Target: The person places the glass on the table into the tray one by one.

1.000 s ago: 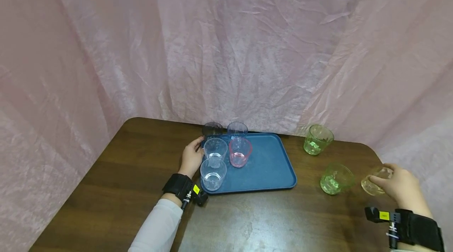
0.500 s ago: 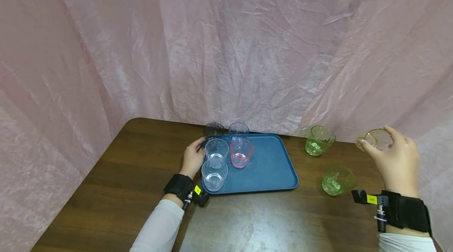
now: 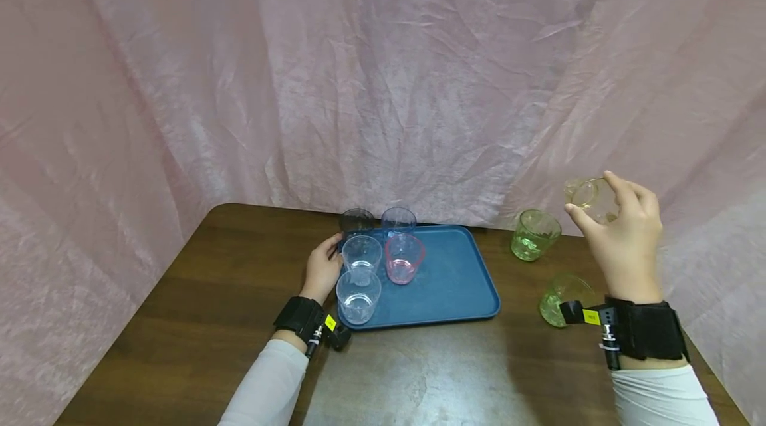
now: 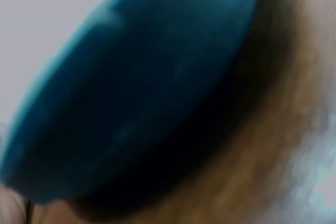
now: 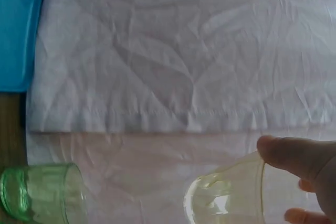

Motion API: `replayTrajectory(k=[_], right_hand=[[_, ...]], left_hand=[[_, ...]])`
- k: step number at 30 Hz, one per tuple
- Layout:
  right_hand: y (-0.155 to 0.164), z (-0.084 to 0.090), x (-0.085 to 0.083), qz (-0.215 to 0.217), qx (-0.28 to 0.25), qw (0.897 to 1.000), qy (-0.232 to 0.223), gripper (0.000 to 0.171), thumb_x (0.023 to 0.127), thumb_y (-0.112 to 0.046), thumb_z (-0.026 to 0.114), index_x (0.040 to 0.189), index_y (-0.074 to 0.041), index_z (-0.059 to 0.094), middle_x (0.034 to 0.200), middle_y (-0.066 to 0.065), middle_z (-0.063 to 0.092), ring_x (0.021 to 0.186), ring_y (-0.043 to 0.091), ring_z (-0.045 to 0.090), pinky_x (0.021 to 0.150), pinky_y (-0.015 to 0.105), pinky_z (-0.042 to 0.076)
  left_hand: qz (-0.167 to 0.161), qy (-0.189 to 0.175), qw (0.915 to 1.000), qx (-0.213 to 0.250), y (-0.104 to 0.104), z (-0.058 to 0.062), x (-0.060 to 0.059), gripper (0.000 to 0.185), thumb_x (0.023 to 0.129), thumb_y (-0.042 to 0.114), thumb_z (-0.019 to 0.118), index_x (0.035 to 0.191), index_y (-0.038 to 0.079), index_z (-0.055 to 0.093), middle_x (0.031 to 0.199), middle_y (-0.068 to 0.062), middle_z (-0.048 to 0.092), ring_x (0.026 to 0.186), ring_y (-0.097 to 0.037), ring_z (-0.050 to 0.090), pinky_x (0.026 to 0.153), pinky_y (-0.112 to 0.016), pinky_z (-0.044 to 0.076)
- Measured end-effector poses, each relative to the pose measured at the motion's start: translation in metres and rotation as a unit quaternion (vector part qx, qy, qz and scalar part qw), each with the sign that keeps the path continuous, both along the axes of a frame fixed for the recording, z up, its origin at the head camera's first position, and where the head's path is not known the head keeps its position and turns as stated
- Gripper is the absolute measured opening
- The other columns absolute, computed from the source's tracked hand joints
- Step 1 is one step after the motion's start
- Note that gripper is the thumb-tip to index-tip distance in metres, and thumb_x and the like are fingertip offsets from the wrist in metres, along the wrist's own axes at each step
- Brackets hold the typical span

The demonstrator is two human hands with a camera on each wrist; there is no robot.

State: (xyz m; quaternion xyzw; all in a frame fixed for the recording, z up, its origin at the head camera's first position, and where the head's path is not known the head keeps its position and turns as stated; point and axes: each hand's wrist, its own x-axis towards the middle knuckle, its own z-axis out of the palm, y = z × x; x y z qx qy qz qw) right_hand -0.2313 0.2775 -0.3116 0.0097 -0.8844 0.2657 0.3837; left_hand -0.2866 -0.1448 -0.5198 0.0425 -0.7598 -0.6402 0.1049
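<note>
My right hand (image 3: 628, 233) holds a pale yellow glass (image 5: 215, 198) by its rim between thumb and fingers, raised at the right with its base pointing left. My left hand (image 3: 323, 270) grips the left edge of a blue tray (image 3: 455, 280). In the left wrist view, the tray's side (image 4: 131, 77) fills much of the picture, with fingertips at the lower left. On the tray's left part stand a dark grey glass (image 3: 357, 218), a blue glass (image 3: 399, 218), a pink-rimmed glass (image 3: 402, 266), a clear glass (image 3: 362, 252) and another clear glass (image 3: 358, 300).
On the brown table (image 3: 227, 326), a green glass (image 3: 532, 236) stands near the back edge, right of the tray. Nearer, a second green glass (image 3: 553, 310) is partly covered by the right wrist camera. A pink curtain (image 3: 389, 80) hangs behind the table.
My right hand has lifted the yellow glass off the table and carried it up and to the left. My left hand stays at the tray's edge.
</note>
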Motion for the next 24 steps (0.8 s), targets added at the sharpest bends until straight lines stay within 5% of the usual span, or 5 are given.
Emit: replayTrajectory(k=[5, 11, 18, 24], right_hand=[[-0.022, -0.005, -0.005, 0.032, -0.001, 0.999, 0.035, 0.070, 0.078, -0.007, 0.088, 0.141, -0.001, 0.057, 0.134, 0.029, 0.052, 0.117, 0.042, 0.053, 0.077, 0.003, 0.031], [-0.048, -0.010, -0.008, 0.077, -0.008, 0.996, 0.045, 0.069, 0.078, -0.006, 0.088, 0.140, -0.001, 0.059, 0.134, 0.028, 0.052, 0.124, 0.040, 0.051, 0.083, 0.001, 0.035], [-0.077, -0.012, -0.011, 0.123, 0.009, 0.991, 0.048, 0.071, 0.076, -0.003, 0.088, 0.140, 0.001, 0.058, 0.134, 0.029, 0.052, 0.124, 0.043, 0.051, 0.084, 0.048, 0.055], [-0.097, -0.015, -0.010, 0.158, 0.022, 0.986, 0.051, 0.072, 0.075, -0.003, 0.089, 0.140, 0.001, 0.058, 0.134, 0.029, 0.052, 0.123, 0.043, 0.052, 0.090, 0.054, 0.053]], left_hand=[[-0.003, 0.000, 1.0000, -0.001, -0.003, 0.001, 0.000, 0.048, 0.093, -0.017, 0.054, 0.141, -0.012, 0.051, 0.147, -0.027, 0.049, 0.140, -0.040, 0.043, 0.115, -0.046, 0.039], [-0.004, -0.005, 1.0000, 0.003, -0.006, 0.002, 0.001, 0.048, 0.093, -0.017, 0.054, 0.141, -0.012, 0.050, 0.148, -0.027, 0.049, 0.140, -0.040, 0.043, 0.114, -0.046, 0.040], [-0.009, -0.017, 0.9998, 0.008, -0.009, 0.004, 0.002, 0.049, 0.095, -0.014, 0.053, 0.144, -0.009, 0.049, 0.151, -0.024, 0.047, 0.142, -0.037, 0.041, 0.115, -0.045, 0.039], [-0.010, -0.017, 0.9998, 0.007, -0.012, 0.005, 0.002, 0.050, 0.095, -0.015, 0.052, 0.144, -0.009, 0.048, 0.151, -0.024, 0.046, 0.142, -0.037, 0.041, 0.115, -0.044, 0.039]])
